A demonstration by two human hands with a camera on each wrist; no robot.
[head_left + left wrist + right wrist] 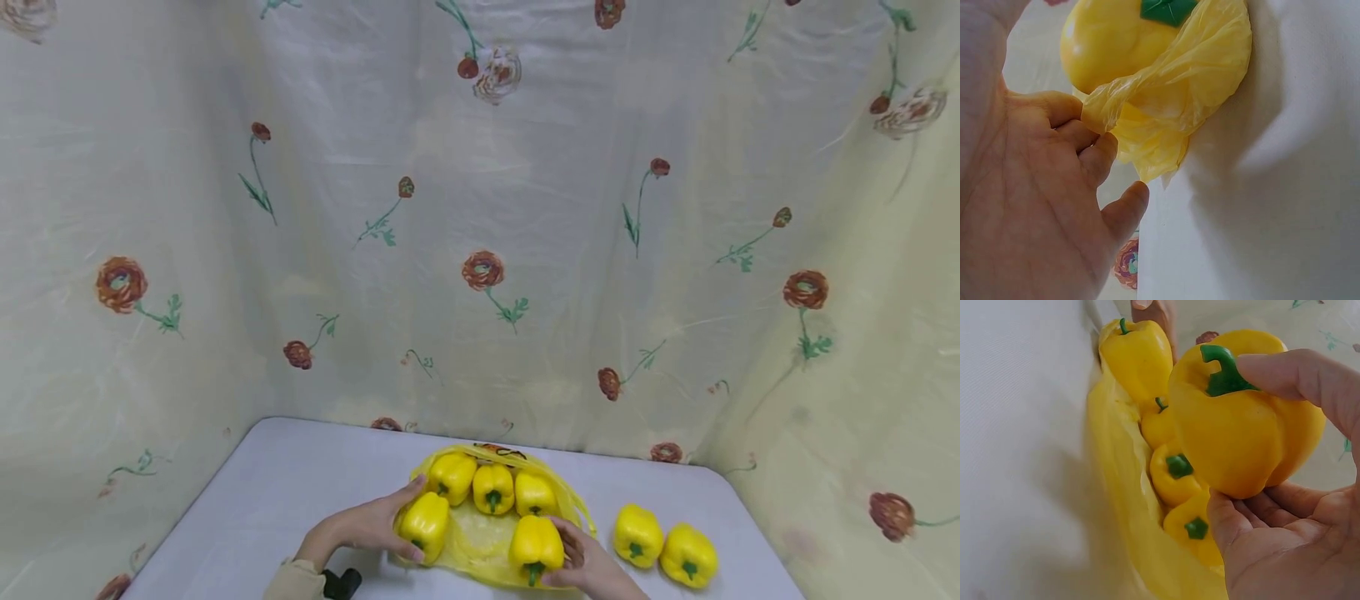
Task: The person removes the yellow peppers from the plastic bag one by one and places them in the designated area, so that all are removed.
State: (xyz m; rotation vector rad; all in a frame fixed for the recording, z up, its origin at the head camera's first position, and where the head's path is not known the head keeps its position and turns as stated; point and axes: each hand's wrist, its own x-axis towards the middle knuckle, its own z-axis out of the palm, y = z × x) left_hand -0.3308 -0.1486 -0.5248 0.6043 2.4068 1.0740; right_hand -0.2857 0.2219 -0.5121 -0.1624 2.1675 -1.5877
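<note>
A yellow bell pepper (1229, 437) is gripped in my right hand (577, 554), the thumb by its green stem and the fingers beneath. It is at the right side of a thin yellow plastic bag (480, 533) that lies with its mouth toward me. My left hand (375, 521) holds the left edge of the bag, its fingers curled at the film in the left wrist view. Within the spread of that hand is another bell pepper (425, 527), partly wrapped by the film (1204, 81). Three bell peppers (492, 489) sit in a row deeper in the bag.
Two more yellow bell peppers (637, 536) (688, 556) lie side by side on the white table (315, 467), right of the bag. Floral curtains (480, 208) surround the table at the back and sides. A black strap (341, 583) is at the left wrist.
</note>
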